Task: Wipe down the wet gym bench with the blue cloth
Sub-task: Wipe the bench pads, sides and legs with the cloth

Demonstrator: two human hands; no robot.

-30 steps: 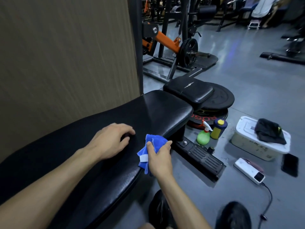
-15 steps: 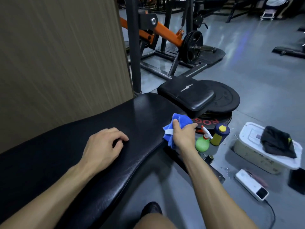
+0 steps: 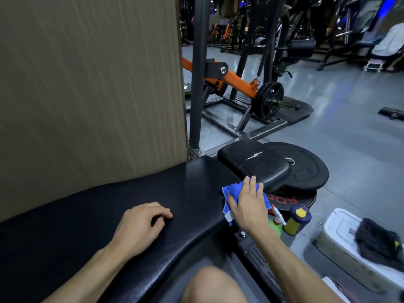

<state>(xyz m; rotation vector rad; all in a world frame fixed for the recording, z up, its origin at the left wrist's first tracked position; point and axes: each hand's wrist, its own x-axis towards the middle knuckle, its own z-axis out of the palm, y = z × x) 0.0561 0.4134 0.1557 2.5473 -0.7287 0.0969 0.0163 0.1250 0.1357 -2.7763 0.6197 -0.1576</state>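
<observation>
The black padded gym bench (image 3: 185,193) runs from the lower left to the middle of the head view, its surface shiny. At its far right end lies the bunched blue cloth (image 3: 234,190). My right hand (image 3: 247,206) presses it onto the corner of the pad with fingers laid fairly straight over it. Further back along the pad rests my left hand (image 3: 140,226), fingers loosely curled and holding nothing.
A smaller black seat pad (image 3: 253,165) and stacked weight plates (image 3: 306,169) lie just beyond the cloth. A green spray bottle (image 3: 276,226), a yellow bottle (image 3: 297,219) and a white box (image 3: 341,232) stand on the floor at right. A wall panel (image 3: 87,84) backs the bench.
My right hand has slid the cloth along the bench's near edge to its far end and now lies flatter over it. The left hand has stayed on the pad.
</observation>
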